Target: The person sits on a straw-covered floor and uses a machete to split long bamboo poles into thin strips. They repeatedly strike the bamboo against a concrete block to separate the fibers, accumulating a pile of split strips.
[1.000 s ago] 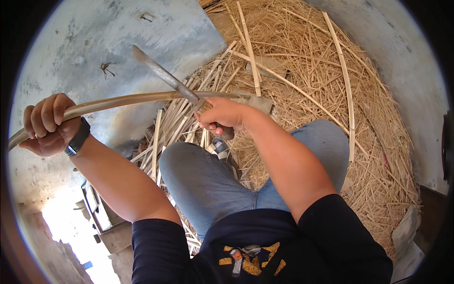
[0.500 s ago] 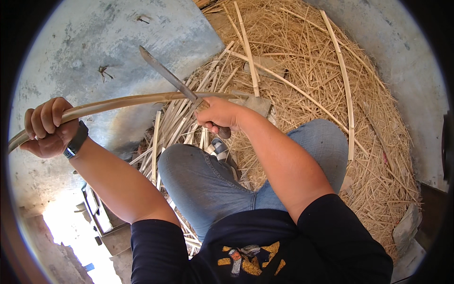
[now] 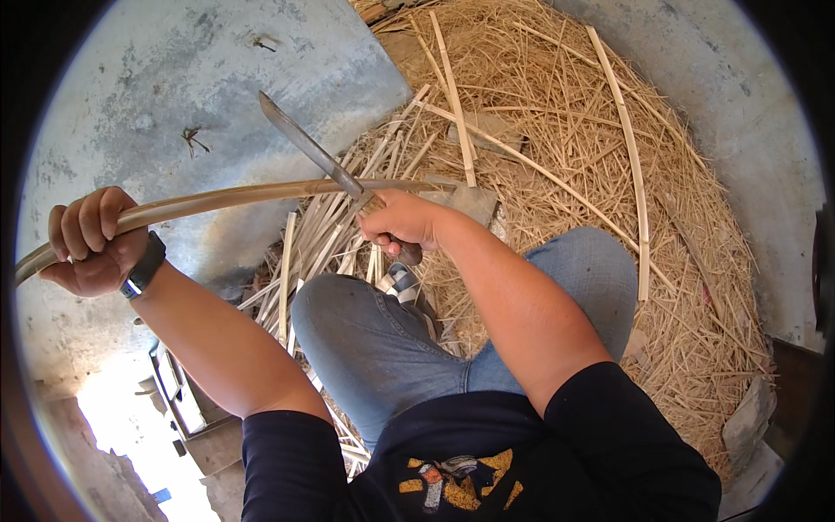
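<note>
Left hand [image 3: 91,244] is clenched around the near end of the bamboo strip [image 3: 252,196], same spot as before. Right hand [image 3: 400,222] grips the knife [image 3: 313,152], blade crossing the strip and now tilted steeper. Straw pile [image 3: 557,157] lies beyond.

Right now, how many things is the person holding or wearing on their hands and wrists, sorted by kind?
Knives: 1, the knife in the right hand
Bamboo strips: 1, the long bamboo strip gripped by the left hand
Watches: 1, the black watch on the left wrist
Total: 3
</note>
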`<state>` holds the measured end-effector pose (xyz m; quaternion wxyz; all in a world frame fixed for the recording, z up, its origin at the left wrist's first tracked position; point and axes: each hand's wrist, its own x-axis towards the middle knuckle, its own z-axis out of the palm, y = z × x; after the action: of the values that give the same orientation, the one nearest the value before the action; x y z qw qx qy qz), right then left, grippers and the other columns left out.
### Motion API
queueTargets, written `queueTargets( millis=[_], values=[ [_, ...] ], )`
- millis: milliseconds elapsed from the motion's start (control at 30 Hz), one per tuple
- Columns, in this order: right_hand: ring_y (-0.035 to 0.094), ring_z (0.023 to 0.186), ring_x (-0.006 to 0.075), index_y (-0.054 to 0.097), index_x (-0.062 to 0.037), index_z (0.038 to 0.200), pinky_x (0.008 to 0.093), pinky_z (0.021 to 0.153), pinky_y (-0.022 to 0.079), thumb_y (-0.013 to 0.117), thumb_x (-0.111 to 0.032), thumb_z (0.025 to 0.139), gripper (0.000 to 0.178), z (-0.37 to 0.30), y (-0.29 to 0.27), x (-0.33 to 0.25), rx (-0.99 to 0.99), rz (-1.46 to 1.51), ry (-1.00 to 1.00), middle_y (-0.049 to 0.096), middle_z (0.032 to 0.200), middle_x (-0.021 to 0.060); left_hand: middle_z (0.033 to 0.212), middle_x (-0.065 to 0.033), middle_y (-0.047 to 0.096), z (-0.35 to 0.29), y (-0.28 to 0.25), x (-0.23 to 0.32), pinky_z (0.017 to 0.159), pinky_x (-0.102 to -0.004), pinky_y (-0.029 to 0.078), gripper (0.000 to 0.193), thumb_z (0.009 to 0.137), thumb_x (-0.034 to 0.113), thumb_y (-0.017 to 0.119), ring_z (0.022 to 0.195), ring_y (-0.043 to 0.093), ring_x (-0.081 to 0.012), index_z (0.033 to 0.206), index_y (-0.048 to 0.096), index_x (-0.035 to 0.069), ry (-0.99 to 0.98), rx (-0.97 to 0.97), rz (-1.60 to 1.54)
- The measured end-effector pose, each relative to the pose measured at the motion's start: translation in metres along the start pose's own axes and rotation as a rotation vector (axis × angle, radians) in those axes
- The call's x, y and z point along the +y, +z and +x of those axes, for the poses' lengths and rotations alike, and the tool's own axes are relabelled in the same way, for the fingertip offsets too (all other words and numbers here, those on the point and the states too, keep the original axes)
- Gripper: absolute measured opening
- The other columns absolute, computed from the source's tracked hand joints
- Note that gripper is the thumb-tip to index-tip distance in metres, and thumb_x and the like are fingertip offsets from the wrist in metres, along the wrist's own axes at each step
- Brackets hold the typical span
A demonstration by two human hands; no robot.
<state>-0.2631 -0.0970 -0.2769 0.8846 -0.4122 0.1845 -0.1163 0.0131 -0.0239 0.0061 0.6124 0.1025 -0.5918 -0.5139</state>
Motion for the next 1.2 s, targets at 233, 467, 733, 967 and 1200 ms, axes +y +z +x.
queueTargets(
  millis=[233, 467, 733, 967, 1200],
  values=[
    [0.046, 0.045, 0.0079, 0.054, -0.0015, 0.088, 0.0242, 0.040, 0.039, 0.059, -0.006, 0.079, 0.011, 0.004, -0.001, 0.004, 0.004, -0.016, 0.002, 0.050, 0.061, 0.0023, 0.045, 0.0131, 0.033, -0.004, -0.003, 0.002, 0.049, -0.0219, 0.030, 0.044, 0.081, 0.058, 0.066, 0.039, 0.027, -0.0031, 0.064, 0.045, 0.023, 0.002, -0.007, 0.013],
    [0.045, 0.045, 0.0074, 0.055, -0.0013, 0.084, 0.0240, 0.040, 0.039, 0.059, -0.006, 0.079, 0.008, 0.007, -0.002, 0.005, -0.030, -0.020, 0.003, 0.050, 0.060, 0.0018, 0.045, 0.0132, 0.032, -0.006, -0.004, 0.004, 0.050, -0.0222, 0.031, 0.046, 0.080, 0.060, 0.067, 0.039, 0.027, -0.0032, 0.064, 0.044, 0.024, 0.010, 0.010, 0.014],
    [0.047, 0.045, 0.0076, 0.057, -0.0006, 0.081, 0.0238, 0.040, 0.039, 0.060, -0.006, 0.077, 0.007, 0.000, 0.002, -0.002, 0.000, -0.036, 0.034, 0.050, 0.059, 0.0019, 0.045, 0.0133, 0.032, -0.009, -0.004, 0.003, 0.050, -0.0224, 0.030, 0.046, 0.079, 0.059, 0.070, 0.039, 0.027, -0.0034, 0.065, 0.044, 0.024, 0.023, 0.020, 0.010],
    [0.046, 0.045, 0.0071, 0.055, -0.0019, 0.084, 0.0234, 0.041, 0.038, 0.060, -0.006, 0.078, 0.009, 0.004, -0.001, 0.003, -0.024, -0.027, 0.025, 0.049, 0.058, 0.0012, 0.046, 0.0133, 0.033, -0.009, -0.003, 0.002, 0.051, -0.0227, 0.030, 0.045, 0.080, 0.057, 0.070, 0.040, 0.027, -0.0034, 0.065, 0.044, 0.024, 0.019, 0.009, 0.009],
    [0.062, 0.070, 0.0220, 0.053, -0.0009, 0.108, 0.0354, 0.061, 0.049, 0.062, -0.013, 0.079, 0.033, 0.002, 0.004, -0.010, 0.377, -0.803, -0.161, 0.062, 0.078, 0.0122, 0.047, 0.0136, 0.035, -0.007, -0.002, 0.000, 0.048, -0.0224, 0.027, 0.048, 0.079, 0.063, 0.067, 0.039, 0.026, -0.0037, 0.064, 0.045, 0.023, 0.026, 0.038, 0.011]
  ],
)
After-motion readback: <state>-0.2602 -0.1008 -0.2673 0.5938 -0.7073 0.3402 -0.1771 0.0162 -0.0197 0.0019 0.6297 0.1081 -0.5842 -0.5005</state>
